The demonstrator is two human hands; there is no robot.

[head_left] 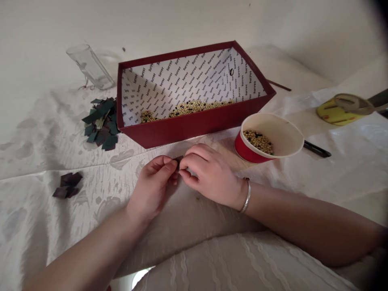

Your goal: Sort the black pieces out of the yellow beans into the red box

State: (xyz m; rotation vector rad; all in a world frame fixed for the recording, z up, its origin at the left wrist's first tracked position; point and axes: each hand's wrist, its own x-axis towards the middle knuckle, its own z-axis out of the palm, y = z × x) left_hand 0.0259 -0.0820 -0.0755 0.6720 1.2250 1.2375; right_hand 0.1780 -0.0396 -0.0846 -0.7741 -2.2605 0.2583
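Note:
Both hands meet in front of a dark red box whose printed inside holds yellow and dark beads. A small dark piece is pinched between the fingertips of my left hand, with its thumb pressed on it. My right hand, a bracelet at its wrist, touches the same piece with bent, closed fingers. To the right of that hand, a red and white paper tub holds more beads. Left of the box lies a heap of dark green and brownish pieces; several dark purple pieces lie nearer.
An empty glass leans at the back left. A yellow tin lies at the right, and a black pen-like object rests beside the tub. The light cloth has folds.

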